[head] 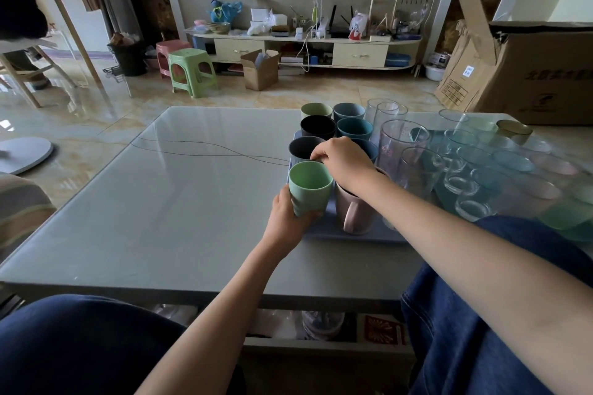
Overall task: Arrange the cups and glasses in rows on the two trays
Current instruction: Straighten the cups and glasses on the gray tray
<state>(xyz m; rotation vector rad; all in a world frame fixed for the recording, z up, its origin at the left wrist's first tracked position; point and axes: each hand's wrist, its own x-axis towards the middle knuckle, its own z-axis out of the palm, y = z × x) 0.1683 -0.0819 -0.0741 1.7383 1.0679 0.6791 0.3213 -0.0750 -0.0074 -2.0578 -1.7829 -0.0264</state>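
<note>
Grey glass-topped table [160, 202]: left portion bare. Left hand [288, 216] grips the light green cup [309, 186] around its lower body, fingers curled round it, at the near left corner of the blue tray [362, 232]; whether the cup's base touches the tray cannot be determined. Directly behind it stands a dark grey cup [305, 147], then a black cup [317, 127] and a pale green cup [316, 110], forming a column. Right hand [345, 160] is curled over the dark grey cup's rim, fingertips pinching it. Beside this column: two teal cups [351, 120] and, nearest, a pink mug [356, 210] partly under the right forearm. Further right, tall clear glasses [401, 144], then short tumblers [475, 189] in rows on the green tray [568, 221].
</note>
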